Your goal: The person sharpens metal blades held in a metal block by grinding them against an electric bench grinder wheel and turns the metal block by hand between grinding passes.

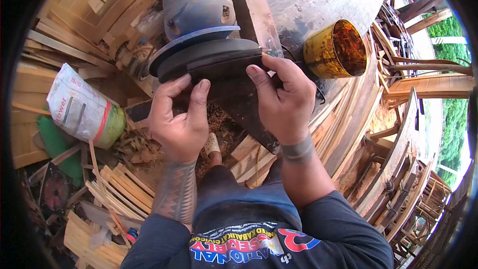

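Note:
Both hands hold a long, flat, dark metal blade (226, 66) level against the rim of a grinding wheel (211, 51). My left hand (177, 114) pinches its left end between thumb and fingers. At the other end, my right hand (286, 94) grips it with the thumb below and the index finger near the top edge. A small bright glint, like sparks, shows by the right fingertip. Behind the wheel is the blue-grey bench grinder motor (196, 7), with a blue disc-shaped guard (194, 37) between them.
A stained yellow can (318, 50) stands on the metal-topped bench (308, 0), right of the grinder. Wooden strips (343, 119) lie along the right. At left are a white sack (82, 104), stacked boards and offcuts. Shavings cover the ground near a sandalled foot (212, 144).

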The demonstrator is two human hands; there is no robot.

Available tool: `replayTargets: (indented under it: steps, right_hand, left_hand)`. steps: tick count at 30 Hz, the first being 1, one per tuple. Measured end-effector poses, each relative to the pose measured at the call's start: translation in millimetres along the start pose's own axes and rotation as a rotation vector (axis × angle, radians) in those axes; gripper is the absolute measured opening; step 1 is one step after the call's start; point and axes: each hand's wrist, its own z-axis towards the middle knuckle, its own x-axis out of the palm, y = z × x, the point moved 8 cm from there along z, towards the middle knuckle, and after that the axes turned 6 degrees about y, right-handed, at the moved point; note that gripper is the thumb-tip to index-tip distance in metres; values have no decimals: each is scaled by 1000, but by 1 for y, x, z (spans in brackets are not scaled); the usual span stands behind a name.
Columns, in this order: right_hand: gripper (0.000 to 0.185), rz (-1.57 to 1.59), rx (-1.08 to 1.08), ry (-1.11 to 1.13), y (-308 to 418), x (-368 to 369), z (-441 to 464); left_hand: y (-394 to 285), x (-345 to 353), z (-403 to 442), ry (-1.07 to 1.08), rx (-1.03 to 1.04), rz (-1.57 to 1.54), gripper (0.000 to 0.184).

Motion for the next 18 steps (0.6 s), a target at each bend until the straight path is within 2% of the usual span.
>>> replayTargets:
  steps: [9,14,18]
  right_hand:
    - [23,-8,70,-29,-20,-14,-1]
    - [23,112,250,-13,-46,-18,-7]
    - [26,176,251,-44,-45,-25,-6]
  left_hand:
    - [-8,23,-1,4,2,-32,24]
    - [-16,35,-1,6,61,-54,23]
    - [-27,43,1,17,99,-23,23]
